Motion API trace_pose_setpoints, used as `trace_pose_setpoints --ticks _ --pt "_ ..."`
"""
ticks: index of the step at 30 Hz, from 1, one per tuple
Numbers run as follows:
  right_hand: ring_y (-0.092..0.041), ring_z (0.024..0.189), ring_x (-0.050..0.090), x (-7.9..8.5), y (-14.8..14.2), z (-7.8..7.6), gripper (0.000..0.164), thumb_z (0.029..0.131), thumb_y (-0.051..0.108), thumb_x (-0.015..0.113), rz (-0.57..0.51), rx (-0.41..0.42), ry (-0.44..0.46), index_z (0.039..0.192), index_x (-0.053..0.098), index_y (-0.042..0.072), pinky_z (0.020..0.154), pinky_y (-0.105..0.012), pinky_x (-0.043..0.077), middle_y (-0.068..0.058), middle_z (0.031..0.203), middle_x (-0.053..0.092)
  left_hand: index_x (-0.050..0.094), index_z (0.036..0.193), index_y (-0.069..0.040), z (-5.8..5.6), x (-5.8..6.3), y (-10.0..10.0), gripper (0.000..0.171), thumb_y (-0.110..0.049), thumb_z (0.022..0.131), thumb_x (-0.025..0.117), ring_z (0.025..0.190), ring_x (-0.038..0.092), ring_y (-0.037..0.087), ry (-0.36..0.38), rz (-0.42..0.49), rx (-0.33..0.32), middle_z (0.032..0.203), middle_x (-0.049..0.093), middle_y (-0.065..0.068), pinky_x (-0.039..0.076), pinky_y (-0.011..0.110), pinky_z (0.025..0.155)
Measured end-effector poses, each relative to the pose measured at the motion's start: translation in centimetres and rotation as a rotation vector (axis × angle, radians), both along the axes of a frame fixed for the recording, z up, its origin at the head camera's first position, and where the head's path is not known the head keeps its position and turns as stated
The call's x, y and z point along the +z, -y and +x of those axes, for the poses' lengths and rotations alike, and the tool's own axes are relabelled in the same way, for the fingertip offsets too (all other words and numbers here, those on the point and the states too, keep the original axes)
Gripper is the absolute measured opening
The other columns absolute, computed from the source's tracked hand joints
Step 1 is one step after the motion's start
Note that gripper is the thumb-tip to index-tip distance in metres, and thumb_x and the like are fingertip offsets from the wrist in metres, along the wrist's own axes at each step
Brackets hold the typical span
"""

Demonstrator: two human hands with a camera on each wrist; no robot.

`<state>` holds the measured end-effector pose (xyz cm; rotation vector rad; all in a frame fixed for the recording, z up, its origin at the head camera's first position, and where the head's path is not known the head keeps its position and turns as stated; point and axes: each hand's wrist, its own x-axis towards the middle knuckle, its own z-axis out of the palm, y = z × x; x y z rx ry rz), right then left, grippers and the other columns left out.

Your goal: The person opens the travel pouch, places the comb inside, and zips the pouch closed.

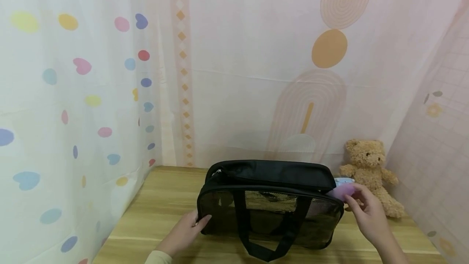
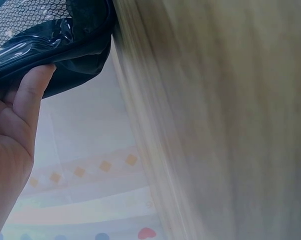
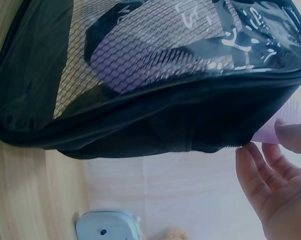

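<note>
A black bag [image 1: 272,217] with clear and mesh panels, a zipper and strap handles stands on the wooden table. My left hand [image 1: 185,231] holds its left end, the thumb lying on the front edge; in the left wrist view, that thumb [image 2: 35,92] presses the piping. At the bag's upper right corner, my right hand [image 1: 368,211] pinches a translucent purple comb [image 1: 341,191] between thumb and fingers. The comb [image 3: 268,132] reaches into the zipped opening, its teeth showing beside the thumb. Through the mesh in the right wrist view, a purple toothed part [image 3: 115,65] shows inside.
Behind the bag's right end is a light blue rounded case [image 3: 106,226], mostly hidden in the head view. A brown teddy bear [image 1: 366,170] sits at the table's back right. Patterned curtains [image 1: 234,72] enclose the wooden table [image 1: 146,207] at the back and sides.
</note>
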<state>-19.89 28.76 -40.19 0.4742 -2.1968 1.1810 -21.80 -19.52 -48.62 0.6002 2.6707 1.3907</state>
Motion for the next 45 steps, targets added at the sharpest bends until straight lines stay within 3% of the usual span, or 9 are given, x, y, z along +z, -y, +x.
trace_pose_setpoints --ticks 4,11,15,20,24,32,41,45 --pt "0.005 0.084 0.061 0.3 0.4 0.1 0.026 0.093 -0.019 0.06 0.023 -0.041 -0.021 0.116 0.059 -0.007 0.063 -0.018 0.056 0.013 0.097 0.06 0.059 0.136 -0.006 -0.1 0.0 -0.1 0.049 -0.044 0.107 0.049 0.121 0.061 0.04 -0.001 0.006 -0.002 0.133 0.063 0.017 0.054 0.056 0.092" --pt "0.008 0.085 0.059 0.8 1.3 0.3 0.032 0.089 -0.021 0.064 0.027 -0.117 -0.019 0.114 0.05 -0.008 0.065 -0.012 0.052 0.003 0.095 0.057 0.059 0.136 -0.004 0.0 0.0 -0.1 0.051 -0.045 0.107 0.049 0.12 0.061 0.041 0.003 0.0 0.013 0.132 0.063 0.019 0.053 0.057 0.092" --pt "0.01 0.083 0.057 1.0 1.6 0.5 0.032 0.085 -0.022 0.067 0.065 -0.149 -0.048 0.11 0.053 -0.006 0.065 -0.009 0.05 -0.002 0.091 0.059 0.06 0.135 -0.006 0.0 0.0 -0.1 0.048 -0.044 0.107 0.049 0.12 0.062 0.04 -0.015 0.0 0.002 0.132 0.063 0.018 0.054 0.056 0.092" --pt "0.012 0.081 0.059 1.1 2.1 0.1 0.028 0.081 -0.023 0.071 0.115 -0.122 -0.162 0.099 0.064 -0.003 0.065 -0.008 0.05 -0.01 0.087 0.066 0.059 0.135 -0.007 0.0 -0.1 0.0 0.047 -0.043 0.107 0.05 0.12 0.061 0.04 -0.007 0.007 -0.003 0.132 0.063 0.017 0.055 0.055 0.091" --pt "0.008 0.077 0.059 1.4 2.4 -0.1 0.034 0.079 -0.026 0.069 0.162 -0.076 -0.214 0.096 0.072 0.003 0.063 -0.008 0.047 -0.007 0.089 0.068 0.06 0.134 -0.008 0.0 -0.1 0.0 0.046 -0.044 0.107 0.049 0.12 0.062 0.039 -0.009 0.008 0.0 0.132 0.064 0.016 0.055 0.055 0.091" --pt "0.006 0.083 0.061 1.7 2.8 0.4 0.031 0.089 -0.023 0.06 0.159 -0.051 -0.13 0.102 0.074 0.002 0.065 -0.011 0.046 -0.009 0.09 0.071 0.058 0.138 -0.006 -0.1 -0.1 0.0 0.049 -0.043 0.107 0.05 0.121 0.061 0.039 -0.002 0.009 0.006 0.134 0.063 0.017 0.054 0.055 0.092" --pt "0.004 0.086 0.059 3.8 4.8 0.5 0.021 0.097 -0.012 0.057 0.114 -0.139 -0.118 0.102 0.072 0.002 0.068 -0.01 0.045 -0.005 0.099 0.069 0.057 0.14 -0.006 -0.1 0.0 -0.1 0.051 -0.044 0.107 0.05 0.121 0.061 0.04 0.001 0.002 0.012 0.135 0.062 0.018 0.054 0.055 0.092" --pt "0.001 0.087 0.063 5.4 7.1 0.4 0.018 0.101 -0.006 0.057 0.061 -0.054 -0.043 0.106 0.072 0.002 0.07 -0.013 0.049 -0.008 0.099 0.072 0.058 0.137 -0.005 -0.1 0.1 -0.2 0.049 -0.044 0.107 0.05 0.119 0.062 0.039 -0.009 -0.008 0.011 0.132 0.063 0.018 0.055 0.054 0.091"
